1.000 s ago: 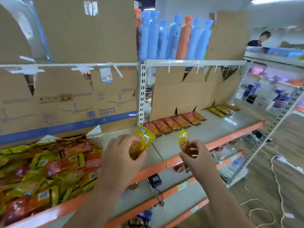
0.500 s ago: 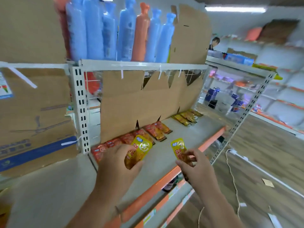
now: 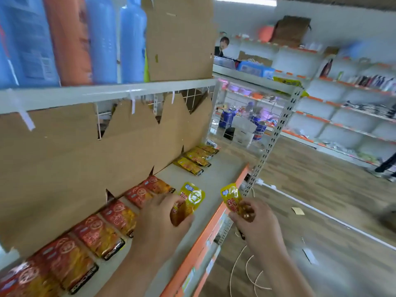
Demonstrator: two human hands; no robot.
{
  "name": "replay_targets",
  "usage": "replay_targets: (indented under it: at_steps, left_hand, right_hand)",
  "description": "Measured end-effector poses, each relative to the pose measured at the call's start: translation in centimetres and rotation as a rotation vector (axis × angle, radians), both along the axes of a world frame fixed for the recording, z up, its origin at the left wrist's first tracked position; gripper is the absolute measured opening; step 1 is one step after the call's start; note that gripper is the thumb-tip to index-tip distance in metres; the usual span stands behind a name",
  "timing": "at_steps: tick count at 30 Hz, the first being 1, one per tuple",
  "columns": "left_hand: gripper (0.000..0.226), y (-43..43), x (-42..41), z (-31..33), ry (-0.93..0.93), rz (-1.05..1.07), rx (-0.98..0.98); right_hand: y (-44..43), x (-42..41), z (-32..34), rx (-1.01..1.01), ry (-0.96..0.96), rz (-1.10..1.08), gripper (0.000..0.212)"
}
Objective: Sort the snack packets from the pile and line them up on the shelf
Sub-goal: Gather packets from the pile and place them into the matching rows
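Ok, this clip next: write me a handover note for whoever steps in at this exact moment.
Hands: the left hand grips a yellow snack packet over the shelf, beside the row of red packets. The right hand pinches a second yellow packet at the shelf's front edge.
Done: red packets lined along the cardboard back; row of yellow packets at the far right end.
Left: probably lay both held packets in the gap beside the yellow row. The pile is out of view, so what remains there cannot be told.
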State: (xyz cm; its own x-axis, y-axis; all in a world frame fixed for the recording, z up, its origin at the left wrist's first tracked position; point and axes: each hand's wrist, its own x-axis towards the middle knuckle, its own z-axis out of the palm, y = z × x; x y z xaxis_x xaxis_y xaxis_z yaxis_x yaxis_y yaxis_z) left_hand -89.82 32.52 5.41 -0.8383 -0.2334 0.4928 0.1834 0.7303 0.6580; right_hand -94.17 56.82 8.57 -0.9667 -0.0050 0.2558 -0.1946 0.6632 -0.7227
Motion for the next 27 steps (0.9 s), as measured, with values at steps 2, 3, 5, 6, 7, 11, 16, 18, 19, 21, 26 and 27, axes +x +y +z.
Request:
replay_targets:
  at_steps: [2, 3, 5, 6, 7, 11, 16, 18, 19, 21, 26, 27]
  left_hand:
    - [0.037, 2.0, -2.1, 0.2, 0.018, -0.031, -0.026]
    - [0.038, 3.0, -3.2, 0.2, 0.024, -0.036, -0.038]
    - [0.038, 4.9, -5.4, 0.3, 0.025, -0.034, -0.052]
    - [0.037, 5.8, -6.6, 0.2, 0.021, -0.029, -0.058]
    - [0.036, 6.7, -7.7, 0.1, 0.017, -0.022, -0.069]
    - [0.038, 10.6, -11.9, -0.7, 0.007, 0.046, -0.094]
    - [0.037, 14.3, -15.6, -1.5, -0.024, 0.173, -0.084]
    - [0.037, 14.9, -16.4, -1.6, -0.031, 0.213, -0.074]
    - [0.037, 15.0, -16.6, -1.8, -0.033, 0.233, -0.069]
    - [0.038, 14.8, -17.0, -2.1, -0.041, 0.279, -0.065]
    - [0.04, 12.4, -19.0, -3.0, -0.062, 0.394, -0.054]
    - [0.041, 11.9, -19.7, -3.3, -0.055, 0.405, -0.061]
  right_hand:
    - [1.9, -1.6, -0.2, -0.012, 0.012, -0.016, 0.04]
    - [2.9, -2.5, -0.3, -0.02, 0.014, -0.024, 0.04]
    - [4.7, -4.6, -0.5, -0.036, 0.022, -0.029, 0.038]
    - [5.7, -5.8, -0.6, -0.038, 0.025, -0.024, 0.038]
    - [6.7, -7.1, -0.8, -0.033, 0.028, -0.015, 0.037]
    - [10.0, -12.6, -1.2, -0.006, 0.017, 0.058, 0.037]
    - [12.2, -19.3, -1.6, 0.069, -0.007, 0.202, 0.032]
    - [12.2, -21.8, -1.8, 0.08, -0.016, 0.246, 0.03]
    - [12.0, -22.9, -2.0, 0.077, -0.023, 0.258, 0.032]
    - [11.2, -24.7, -2.2, 0.068, -0.034, 0.289, 0.034]
    - [8.1, -28.7, -2.7, 0.095, -0.064, 0.381, 0.035]
    - [7.6, -29.5, -2.7, 0.096, -0.07, 0.388, 0.034]
